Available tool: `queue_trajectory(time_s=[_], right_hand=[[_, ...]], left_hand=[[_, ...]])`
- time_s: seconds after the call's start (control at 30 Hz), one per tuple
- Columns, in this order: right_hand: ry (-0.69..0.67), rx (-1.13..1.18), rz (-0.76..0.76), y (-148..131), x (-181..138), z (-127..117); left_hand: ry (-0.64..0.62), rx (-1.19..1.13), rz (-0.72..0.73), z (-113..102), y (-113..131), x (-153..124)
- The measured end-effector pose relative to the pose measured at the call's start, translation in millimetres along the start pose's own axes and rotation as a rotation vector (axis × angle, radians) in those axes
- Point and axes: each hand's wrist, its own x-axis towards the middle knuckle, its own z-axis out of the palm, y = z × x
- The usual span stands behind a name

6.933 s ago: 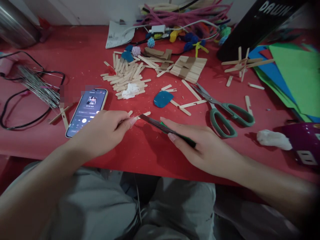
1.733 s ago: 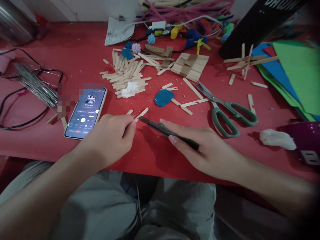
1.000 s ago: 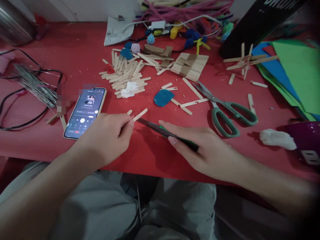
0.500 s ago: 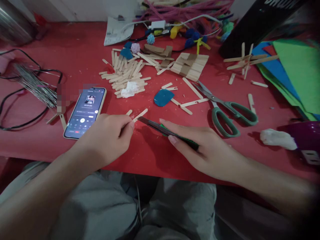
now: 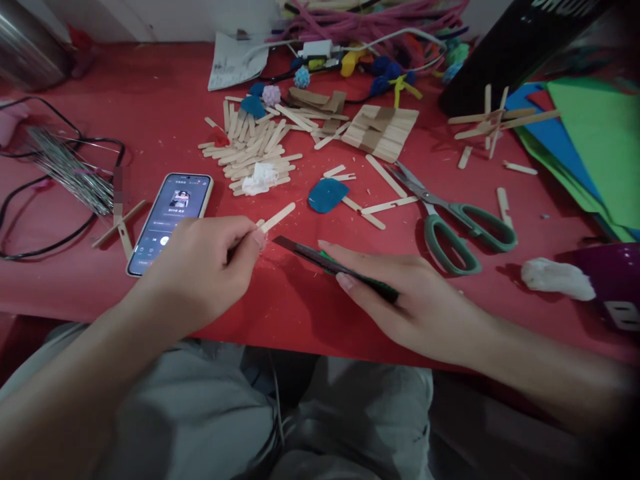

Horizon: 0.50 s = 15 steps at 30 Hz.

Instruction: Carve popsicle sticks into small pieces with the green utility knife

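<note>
My left hand (image 5: 205, 267) is closed in a pinch on a thin wooden craft stick (image 5: 277, 217), whose free end points up and to the right over the red table (image 5: 165, 107). My right hand (image 5: 405, 297) grips a green utility knife (image 5: 320, 257) with the forefinger laid along it. Its dark blade tip lies just below and right of the stick, a small gap between them. Small wood shavings lie on the table around the blade.
A phone (image 5: 167, 220) with a lit screen lies left of my left hand. A pile of craft sticks (image 5: 250, 150), a blue clay piece (image 5: 327, 195), green-handled scissors (image 5: 450, 217), white clay (image 5: 557, 279), coloured paper sheets (image 5: 595, 140) and a wire bundle (image 5: 70, 173) are spread around.
My left hand has drawn the stick up and away from the blade tip, opening a gap. The knife hand has stayed in place.
</note>
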Motion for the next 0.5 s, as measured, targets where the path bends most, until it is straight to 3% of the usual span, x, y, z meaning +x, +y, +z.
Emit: queue_trajectory(time_s=[0.17,0.33,0.5], right_hand=[[0.028,-0.005,0.002,0.7,0.9,1.1],[0.021,0.005,-0.012,0.5,1.2,0.9],[0.039,-0.007,0.001,0.3,0.4,0.2]], left_hand=[[-0.05,0.006,0.026,3.5,-0.1,-0.5],[0.011,-0.011,0.004,3.6,0.9,-0.2],[-0.041,0.001,0.016,3.4,2.2,0.4]])
